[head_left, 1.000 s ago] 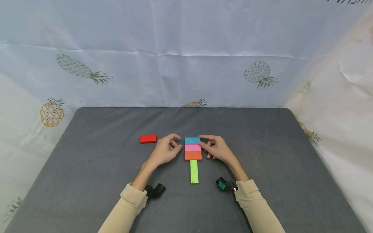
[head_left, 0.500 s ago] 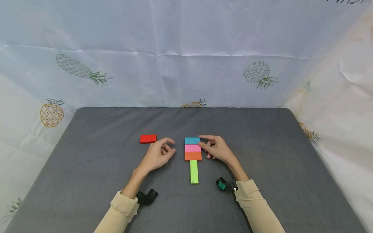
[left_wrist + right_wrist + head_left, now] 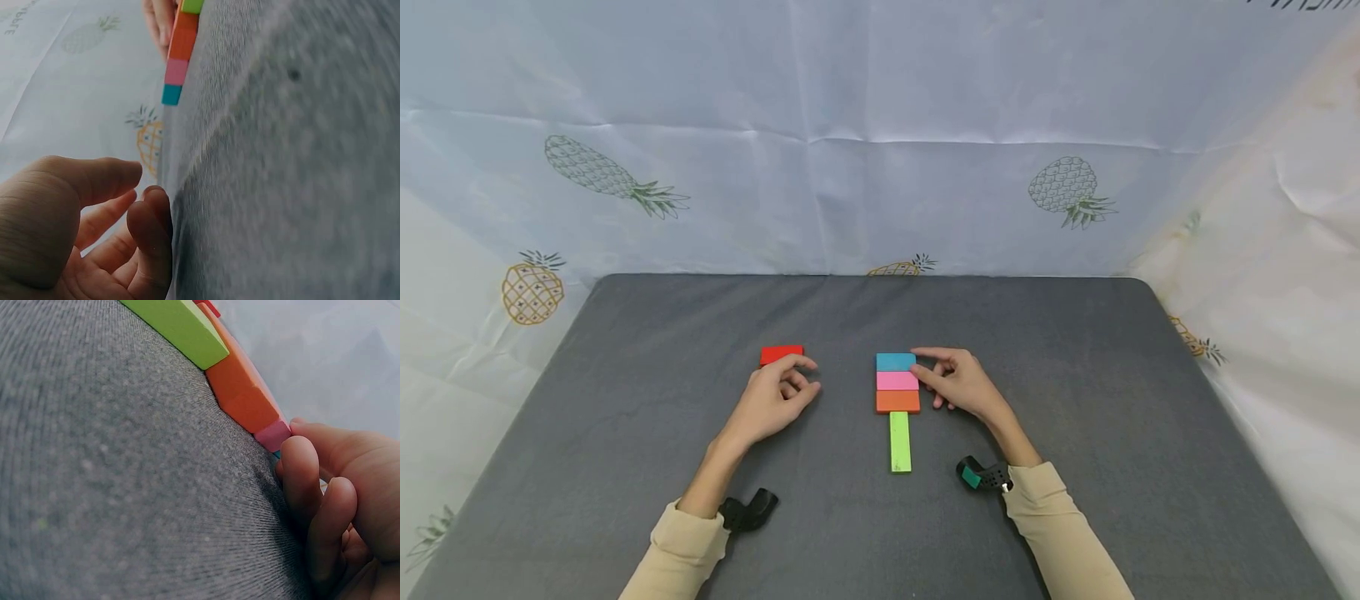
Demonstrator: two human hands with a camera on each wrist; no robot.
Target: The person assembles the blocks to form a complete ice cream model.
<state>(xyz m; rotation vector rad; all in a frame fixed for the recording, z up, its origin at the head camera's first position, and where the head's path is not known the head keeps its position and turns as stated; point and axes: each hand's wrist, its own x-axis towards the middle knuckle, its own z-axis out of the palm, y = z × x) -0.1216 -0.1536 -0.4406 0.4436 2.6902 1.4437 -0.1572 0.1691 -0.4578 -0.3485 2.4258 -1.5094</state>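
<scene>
A blue block (image 3: 895, 362), a pink block (image 3: 897, 381) and an orange block (image 3: 897, 402) lie flat in a column with long sides touching. Below them a green block (image 3: 899, 442) points lengthwise toward the person, its far end against the orange one. My left hand (image 3: 775, 396) is loosely bent and holds nothing; it is just in front of a red block (image 3: 781, 353), covering part of its near edge. My right hand (image 3: 958, 383) rests at the column's right end, thumb and extended index finger touching around the blue block's right end; other fingers are bent below.
The dark grey cloth-covered table (image 3: 1075, 375) extends to both sides of the hands. Behind it hangs a pale curtain (image 3: 880, 192) with pineapple prints. Black wrist mounts (image 3: 748, 510) sit on both forearms.
My left hand has moved left, away from the block column, to the near side of the red block. The right hand and the blocks have stayed in place.
</scene>
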